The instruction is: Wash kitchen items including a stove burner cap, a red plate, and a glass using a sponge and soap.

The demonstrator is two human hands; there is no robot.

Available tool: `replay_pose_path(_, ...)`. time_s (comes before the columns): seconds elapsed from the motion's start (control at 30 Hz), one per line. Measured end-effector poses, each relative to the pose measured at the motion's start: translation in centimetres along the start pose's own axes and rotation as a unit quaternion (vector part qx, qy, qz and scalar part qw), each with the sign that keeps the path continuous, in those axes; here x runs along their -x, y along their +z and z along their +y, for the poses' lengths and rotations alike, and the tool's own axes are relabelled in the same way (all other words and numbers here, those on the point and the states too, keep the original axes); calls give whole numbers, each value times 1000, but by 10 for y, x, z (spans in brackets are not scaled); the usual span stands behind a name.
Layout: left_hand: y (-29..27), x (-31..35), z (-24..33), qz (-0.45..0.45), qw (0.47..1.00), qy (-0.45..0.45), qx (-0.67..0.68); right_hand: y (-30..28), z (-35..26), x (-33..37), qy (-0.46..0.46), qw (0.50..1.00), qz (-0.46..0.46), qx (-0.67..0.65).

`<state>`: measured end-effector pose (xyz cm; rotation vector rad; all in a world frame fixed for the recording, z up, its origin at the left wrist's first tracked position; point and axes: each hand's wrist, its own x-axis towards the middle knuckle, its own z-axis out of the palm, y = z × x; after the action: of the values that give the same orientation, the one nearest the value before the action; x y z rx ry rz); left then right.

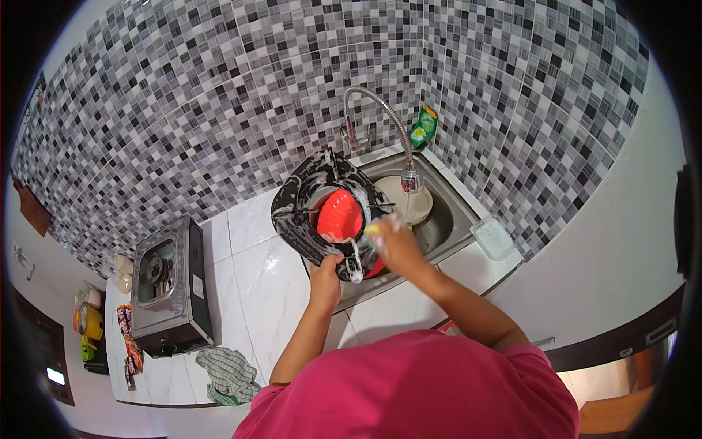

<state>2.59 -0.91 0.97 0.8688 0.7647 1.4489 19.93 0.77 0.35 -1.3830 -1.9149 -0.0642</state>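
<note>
Over the sink [457, 219] I hold a black stove burner tray [292, 197], tilted and streaked with white foam, with metal prongs around its round opening. My left hand [325, 280] grips its near edge. A red ribbed plastic piece, perhaps a bowl [340, 216], shows through the opening. My right hand [401, 249] is closed on a yellow, foam-covered sponge [374, 230] at the tray's right side. Motion blurs the sponge and the fingers. A cream-coloured round dish [417, 201] lies in the sink behind the tray, partly hidden.
A flexible faucet [412, 179] hangs over the sink. At the back corner stands a green pouch [423, 126]; a clear soap container [493, 238] sits on the right edge. Leftward on the counter are a gas stove [164, 285], a checked cloth [228, 374] and sachets [130, 344].
</note>
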Motion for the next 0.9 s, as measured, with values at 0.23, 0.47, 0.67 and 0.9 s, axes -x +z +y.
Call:
replay_pose_path(0.23, -11, -14, -11, 5, 998, 1, 70, -5, -27, 10, -7, 999, -26, -47)
replay_pose_path(0.47, -7, -10, -2, 7, 993, -13, 113, -5, 13, -5, 94, 990, 76, -73)
replay_pose_path(0.67, -15, -17, -13, 21, 995, -5, 95, -6, -43, 15, -24, 999, -22, -35)
replay_pose_path(0.9, -17, -11, -18, 6, 997, -19, 72, -9, 11, -15, 52, 998, 21, -41)
